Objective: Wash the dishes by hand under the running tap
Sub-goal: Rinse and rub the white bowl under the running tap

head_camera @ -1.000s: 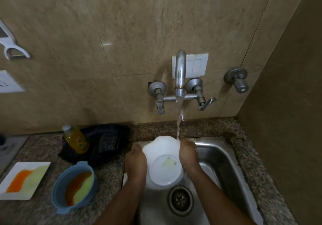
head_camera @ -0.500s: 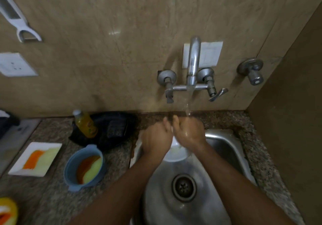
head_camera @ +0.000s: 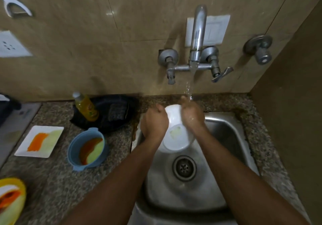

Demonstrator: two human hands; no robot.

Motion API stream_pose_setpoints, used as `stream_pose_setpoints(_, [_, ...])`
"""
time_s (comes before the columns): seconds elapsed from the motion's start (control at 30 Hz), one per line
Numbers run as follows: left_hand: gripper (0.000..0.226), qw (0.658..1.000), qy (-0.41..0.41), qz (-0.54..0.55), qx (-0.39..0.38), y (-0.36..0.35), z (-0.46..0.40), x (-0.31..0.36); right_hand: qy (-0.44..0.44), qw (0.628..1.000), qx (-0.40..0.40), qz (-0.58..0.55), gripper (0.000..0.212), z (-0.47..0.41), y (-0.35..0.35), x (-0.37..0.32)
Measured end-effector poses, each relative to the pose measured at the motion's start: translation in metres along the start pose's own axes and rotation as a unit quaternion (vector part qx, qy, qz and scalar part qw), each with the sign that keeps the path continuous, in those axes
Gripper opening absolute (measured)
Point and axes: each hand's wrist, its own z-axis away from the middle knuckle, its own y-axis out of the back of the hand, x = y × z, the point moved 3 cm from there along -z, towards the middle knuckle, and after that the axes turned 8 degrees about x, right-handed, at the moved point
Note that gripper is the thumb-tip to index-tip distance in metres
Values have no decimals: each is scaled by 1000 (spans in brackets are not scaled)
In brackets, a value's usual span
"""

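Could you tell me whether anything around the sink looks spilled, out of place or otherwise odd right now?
Nothing looks spilled or damaged. The left hand and right hand hold the white bowl over the sink. The blue bowl and white plate on the counter carry orange and green smears, simply unwashed.

sink (head_camera: 226, 125): brushed steel, dull sheen
tap (head_camera: 197, 33): polished metal
counter (head_camera: 57, 177): speckled stone
wall (head_camera: 87, 33): glossy tile
white bowl (head_camera: 176, 137): smooth, glossy
blue bowl (head_camera: 73, 148): matt plastic
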Motion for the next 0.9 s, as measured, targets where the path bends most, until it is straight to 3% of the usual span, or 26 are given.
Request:
stream_pose_setpoints(0.1, [55, 1000, 9, 13, -13, -3, 0, 2, 180, 981, 47, 52, 47, 27, -7, -20])
stream_pose_setpoints(0.13, [55, 1000, -4, 6, -11, -4, 2, 4, 174, 984, 42, 28, 46, 23, -5, -16])
stream_pose_setpoints(0.23, [53, 1000, -23, -13, 0, -5, 4, 5, -47, 997, -4, -63, 50, -1, -2, 4])
stream_pose_setpoints(0.27, [53, 1000, -17, -13, 6, -5, 2, 1, -62, 997, 4, -38, 51, -2, -5, 2])
stream_pose_setpoints(0.33, [53, 1000, 15, 4, 10, -5, -3, -7, 37, 998, 40, 32, 54, 11, -7, -14])
stream_pose_setpoints(0.4, [53, 999, 32, 21, 8, -4, -7, -9, 123, 991, 48, 7, 46, 21, -11, -12])
stream_pose_setpoints(0.5, [54, 999, 8, 29, 9, -2, -3, -5, -83, 982, -7, -172, 28, 1, -8, 25])
stream_pose_setpoints(0.53, [53, 999, 20, 41, 11, 1, -3, -4, -125, 976, -31, -176, 27, -2, -9, 30])
stream_pose_setpoints(0.57, [52, 997, 44, 54, 15, 3, -5, -5, -121, 981, -36, -149, 29, 0, -8, 27])
stream_pose_setpoints(0.67, [49, 984, 143, 105, 1, 1, -20, -18, 1, 994, 67, -89, 35, 25, 0, 6])
stream_pose_setpoints(0.73, [49, 977, 169, 130, -22, -1, -17, -21, 42, 993, 72, -79, 38, 32, 2, 9])
stream_pose_setpoints(0.83, [48, 976, 149, 151, -54, -8, -6, -29, -109, 978, -3, -176, 36, 14, 2, 26])
stream_pose_setpoints(0.9, [42, 974, 155, 154, -65, -10, -4, -42, -148, 975, -49, -156, 42, 5, -1, 34])
